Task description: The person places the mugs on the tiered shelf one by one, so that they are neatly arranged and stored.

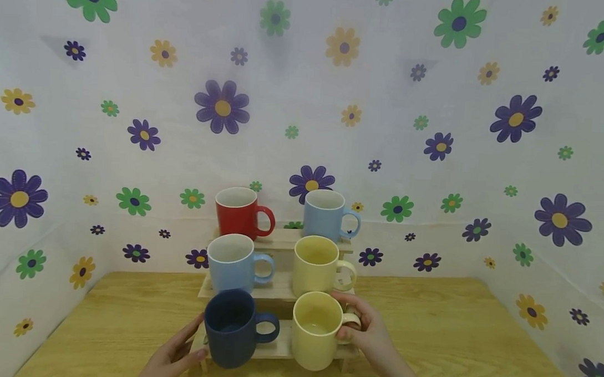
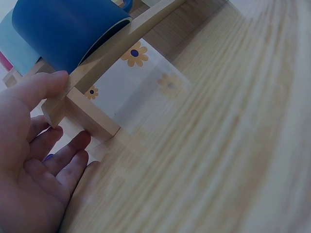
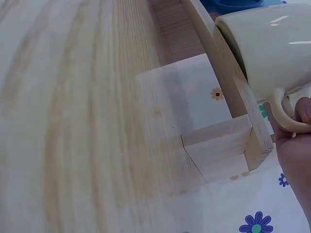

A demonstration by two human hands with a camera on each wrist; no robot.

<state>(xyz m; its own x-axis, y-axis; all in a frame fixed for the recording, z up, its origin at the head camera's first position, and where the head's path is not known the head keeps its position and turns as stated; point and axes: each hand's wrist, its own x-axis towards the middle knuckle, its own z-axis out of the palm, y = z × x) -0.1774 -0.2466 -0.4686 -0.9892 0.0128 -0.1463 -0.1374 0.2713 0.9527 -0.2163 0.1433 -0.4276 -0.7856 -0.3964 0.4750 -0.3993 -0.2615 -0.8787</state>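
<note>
A three-tier wooden rack (image 1: 276, 351) holds mugs in two columns. At the lower left sits a dark blue mug (image 1: 230, 341), its handle to the right. My left hand (image 1: 173, 353) grips the rack's left end beside that mug; in the left wrist view the thumb (image 2: 48, 85) lies on the shelf end, with fingers curled below. On the lower right is a front pale yellow mug (image 1: 312, 344). My right hand (image 1: 369, 332) pinches its handle (image 3: 284, 116), which points right. The mug's base shows over the shelf edge in the right wrist view.
The middle tier carries a light blue mug (image 1: 231, 266) and another pale yellow mug (image 1: 316, 266). Up on the top tier are a red mug (image 1: 236, 214) and a second light blue mug (image 1: 323, 214). A flowered white cloth (image 1: 285, 82) surrounds the wooden table (image 1: 427, 326).
</note>
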